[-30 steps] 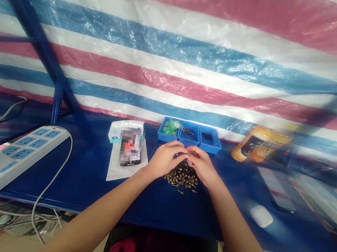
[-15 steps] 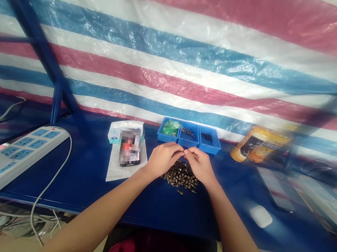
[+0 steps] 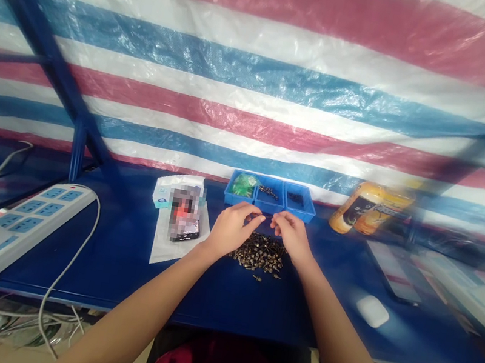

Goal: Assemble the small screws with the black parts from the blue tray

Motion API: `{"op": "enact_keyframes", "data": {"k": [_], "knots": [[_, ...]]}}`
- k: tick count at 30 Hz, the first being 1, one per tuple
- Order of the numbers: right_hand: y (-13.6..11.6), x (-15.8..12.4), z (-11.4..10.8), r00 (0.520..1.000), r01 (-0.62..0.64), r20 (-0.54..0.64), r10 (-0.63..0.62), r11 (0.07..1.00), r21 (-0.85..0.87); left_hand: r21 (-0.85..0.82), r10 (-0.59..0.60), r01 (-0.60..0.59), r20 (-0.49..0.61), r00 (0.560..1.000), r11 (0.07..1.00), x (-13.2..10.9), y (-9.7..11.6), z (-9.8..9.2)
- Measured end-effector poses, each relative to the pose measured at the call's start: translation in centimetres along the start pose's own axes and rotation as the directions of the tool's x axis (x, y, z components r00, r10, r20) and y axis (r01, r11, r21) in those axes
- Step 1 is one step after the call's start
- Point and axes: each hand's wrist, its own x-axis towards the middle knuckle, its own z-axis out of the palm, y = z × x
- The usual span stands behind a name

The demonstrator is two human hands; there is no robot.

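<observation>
My left hand (image 3: 234, 224) is closed in a pinch above the left side of a pile of small brass-coloured metal parts (image 3: 260, 254) that look like screws. Facing it, with a small gap between the fingertips, my right hand (image 3: 292, 233) also pinches with curled fingers. Whatever either hand holds is too small to make out. Just behind the hands stand three joined blue bins (image 3: 269, 205). The left one contains a green bag (image 3: 243, 185), the middle one small metal parts (image 3: 268, 192), and the right one dark small parts (image 3: 296, 198).
A phone (image 3: 186, 222) lies on a white packet (image 3: 163, 249) to the left. Further left is a power strip (image 3: 34, 216) with a cable (image 3: 75, 262). On the right are orange bottles (image 3: 355, 208), a flat grey device (image 3: 391, 272) and a white rounded case (image 3: 372, 311).
My fingertips, together half a second ago, have come apart. My right hand has shifted slightly right and its fingers have curled more; my left hand stays nearly in place.
</observation>
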Motion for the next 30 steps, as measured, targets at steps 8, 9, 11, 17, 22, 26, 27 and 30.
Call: {"op": "enact_keyframes", "data": {"k": [8, 9, 11, 17, 22, 26, 27, 30], "knots": [[0.7, 1.1, -2.5, 0.943, -0.132, -0.305, 0.131, 0.991, 0.015, 0.026, -0.052, 0.052, -0.006, 0.999, 0.998, 0.1, 0.2, -0.2], [0.8, 1.2, -2.8, 0.943, -0.123, -0.311, 0.117, 0.992, -0.001, 0.033, -0.064, 0.064, -0.011, 0.998, 0.997, 0.1, 0.1, -0.3], [0.9, 1.3, -3.3, 0.941, -0.108, -0.325, 0.093, 0.994, -0.029, 0.058, -0.094, 0.095, -0.02, 0.995, 0.994, 0.1, -0.1, -0.3], [0.9, 1.4, -3.6, 0.936, -0.018, -0.333, -0.114, 0.93, -0.367, 0.119, -0.17, 0.169, -0.004, 0.985, 0.978, 0.2, -0.8, -0.4], [-0.7, 5.1, -2.7, 0.969, 0.148, -0.023, -0.245, 0.653, -0.743, 0.12, -0.152, 0.149, 0.018, 0.988, 0.981, 0.1, -0.6, -0.4], [-2.7, 9.8, -0.4, 0.958, 0.254, 0.284, 0.023, 0.384, -0.888, 0.121, -0.134, 0.13, 0.033, 0.99, 0.984, -0.1, -0.5, -0.3], [-3.1, 10.7, 0.3, 0.939, 0.27, 0.325, 0.11, 0.345, -0.899, 0.118, -0.134, 0.129, 0.035, 0.99, 0.985, -0.1, -0.5, -0.3], [-3.6, 12.7, 2.2, 0.904, 0.299, 0.377, 0.201, 0.333, -0.894, 0.108, -0.132, 0.128, 0.032, 0.991, 0.986, -0.1, -0.6, -0.3]]}}
